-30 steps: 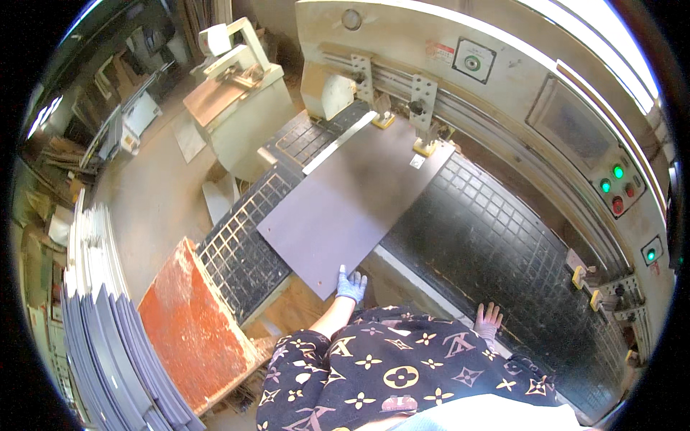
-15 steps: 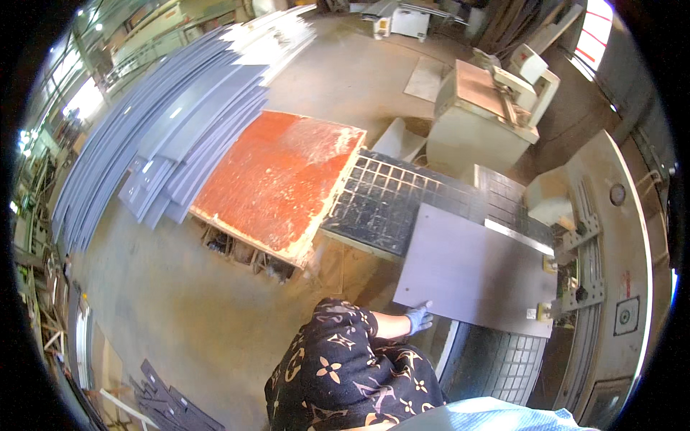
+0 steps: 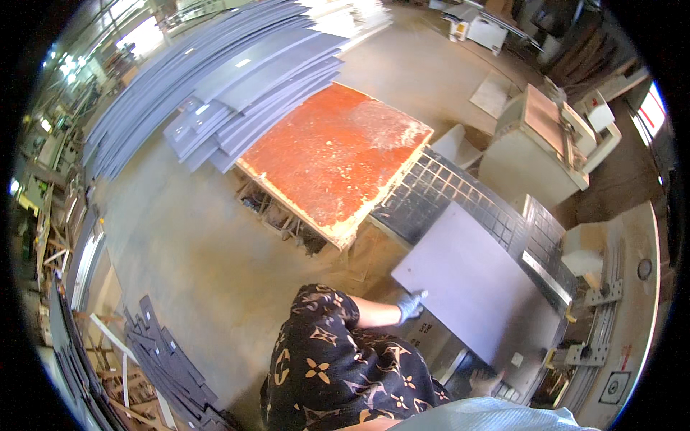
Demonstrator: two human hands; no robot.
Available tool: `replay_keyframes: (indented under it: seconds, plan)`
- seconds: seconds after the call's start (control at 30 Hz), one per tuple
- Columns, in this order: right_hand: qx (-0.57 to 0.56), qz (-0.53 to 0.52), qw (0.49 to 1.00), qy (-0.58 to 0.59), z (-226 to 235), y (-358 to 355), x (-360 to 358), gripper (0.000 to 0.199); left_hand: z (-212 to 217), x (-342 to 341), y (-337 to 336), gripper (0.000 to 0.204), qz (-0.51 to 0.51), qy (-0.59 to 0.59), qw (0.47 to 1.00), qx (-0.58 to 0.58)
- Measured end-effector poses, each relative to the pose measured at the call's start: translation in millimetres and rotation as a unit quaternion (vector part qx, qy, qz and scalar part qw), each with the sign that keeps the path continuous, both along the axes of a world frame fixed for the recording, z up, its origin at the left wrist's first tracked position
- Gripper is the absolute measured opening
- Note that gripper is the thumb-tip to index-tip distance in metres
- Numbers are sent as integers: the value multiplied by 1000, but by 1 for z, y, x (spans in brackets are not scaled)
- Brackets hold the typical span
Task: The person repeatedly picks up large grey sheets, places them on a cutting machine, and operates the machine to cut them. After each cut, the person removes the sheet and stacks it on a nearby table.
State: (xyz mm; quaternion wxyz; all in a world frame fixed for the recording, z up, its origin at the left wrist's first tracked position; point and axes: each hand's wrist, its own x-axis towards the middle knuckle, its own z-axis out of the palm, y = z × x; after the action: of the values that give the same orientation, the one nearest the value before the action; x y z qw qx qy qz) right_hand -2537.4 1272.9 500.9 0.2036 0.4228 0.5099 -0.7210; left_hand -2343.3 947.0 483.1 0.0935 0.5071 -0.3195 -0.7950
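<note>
A grey-lavender rectangular panel lies tilted across the machine's black gridded table. My left hand, in a blue-grey glove, grips the panel's left edge, thumb on top and fingers partly hidden beneath. Close to the panel's near corner is my right hand, somewhat blurred, with its fingers apart and nothing visible in them. A small white label sits on the panel near its right end. Beyond the panel, a metal fence strip runs along the table.
An orange-red worn board table adjoins the black table. Long stacked grey panels fill the far left. Dark offcut strips lie at lower left. A machine housing with rails borders the right; another beige machine stands behind.
The panel has turned clockwise and moved away from the fence strip, its near corner swinging toward me. My right hand has come into view. The view has shifted left.
</note>
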Motion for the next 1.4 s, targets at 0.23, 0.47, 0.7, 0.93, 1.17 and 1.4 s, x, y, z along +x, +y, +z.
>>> replay_keyframes:
  seconds: [0.23, 0.47, 0.7, 0.93, 1.17, 1.4]
  plan:
    - [-301, 177, 935, 60, -2, -148, 67, 46, 72, 45, -179, 21, 138, 41, 982, -122]
    - [-586, 546, 577, -160, 69, -316, 208, 23, 163, 93, -270, 35, 367, 243, 807, -393]
    - [203, 493, 753, 387, -3, -315, 87, 51, 83, 278, -188, 42, 295, -67, 817, -491]
    - [-115, 552, 824, 57, -6, -398, 227, 57, -62, 359, -115, 58, 227, -312, 825, -413]
    - [-219, 716, 662, 12, -87, -353, 363, 46, -26, 382, -82, 31, 339, -58, 921, -181]
    - [-373, 553, 745, -30, 12, -334, 263, 55, -4, 494, -103, 29, 291, -103, 941, -142]
